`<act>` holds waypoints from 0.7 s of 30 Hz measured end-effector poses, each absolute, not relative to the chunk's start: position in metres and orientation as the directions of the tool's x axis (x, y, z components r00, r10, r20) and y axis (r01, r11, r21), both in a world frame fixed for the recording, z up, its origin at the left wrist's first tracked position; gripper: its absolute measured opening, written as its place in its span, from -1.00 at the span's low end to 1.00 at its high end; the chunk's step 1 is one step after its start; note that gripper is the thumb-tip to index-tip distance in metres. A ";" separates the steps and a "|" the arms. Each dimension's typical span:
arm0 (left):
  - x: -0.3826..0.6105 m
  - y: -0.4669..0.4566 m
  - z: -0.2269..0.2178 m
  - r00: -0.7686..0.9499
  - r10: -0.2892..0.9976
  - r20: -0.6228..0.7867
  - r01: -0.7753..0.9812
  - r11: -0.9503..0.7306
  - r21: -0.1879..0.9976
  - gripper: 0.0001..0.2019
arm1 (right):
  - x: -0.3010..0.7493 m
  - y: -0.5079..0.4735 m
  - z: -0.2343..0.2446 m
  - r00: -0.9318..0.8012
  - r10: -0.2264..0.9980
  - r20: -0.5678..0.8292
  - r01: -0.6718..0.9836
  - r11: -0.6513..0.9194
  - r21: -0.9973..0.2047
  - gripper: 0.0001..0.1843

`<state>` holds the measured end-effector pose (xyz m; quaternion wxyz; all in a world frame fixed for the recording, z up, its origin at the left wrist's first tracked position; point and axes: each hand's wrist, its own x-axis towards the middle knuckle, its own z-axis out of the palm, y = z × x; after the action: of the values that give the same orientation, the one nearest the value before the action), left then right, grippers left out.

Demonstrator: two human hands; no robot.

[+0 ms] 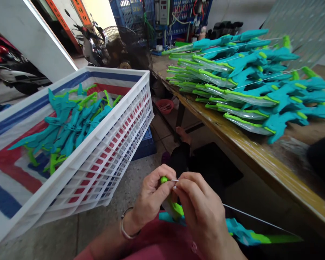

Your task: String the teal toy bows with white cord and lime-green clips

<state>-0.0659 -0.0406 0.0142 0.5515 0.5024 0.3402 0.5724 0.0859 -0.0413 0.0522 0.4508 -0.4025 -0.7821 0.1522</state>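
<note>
"Where's the piece?"
"The teal-and-green toy bow point(243, 233) is low in front of me, partly behind my hands."
"And your hands?"
"My left hand point(154, 193) is closed in a pinch on a green tip point(164, 179); my right hand point(202, 200) pinches the white string point(174, 180) just beside it."
"Around you?"
"More bows point(249, 97) are stacked on the table point(260, 162), right; teal-and-green parts point(63, 131) lie in the white crate point(90, 143), left."

The left hand point(153, 193) pinched a green tip point(164, 179); the right hand point(202, 198) gripped a white cord point(174, 180) just beside it. A teal-and-green bow point(241, 232) lay beneath. A lined white crate point(144, 80) held teal parts point(70, 126); strung bows point(249, 66) were piled on the worktop point(260, 161).
</note>
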 end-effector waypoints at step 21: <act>-0.060 -0.041 0.006 0.021 0.990 0.142 -0.346 -0.126 0.930 -0.83 | 0.081 -0.033 0.047 -0.233 0.777 0.585 0.374 0.627 -0.683 -0.81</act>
<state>-0.0599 -0.0406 0.0063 0.5555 0.4492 0.3581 0.6011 0.0810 -0.0329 0.0472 0.4893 -0.3795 -0.7578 0.2057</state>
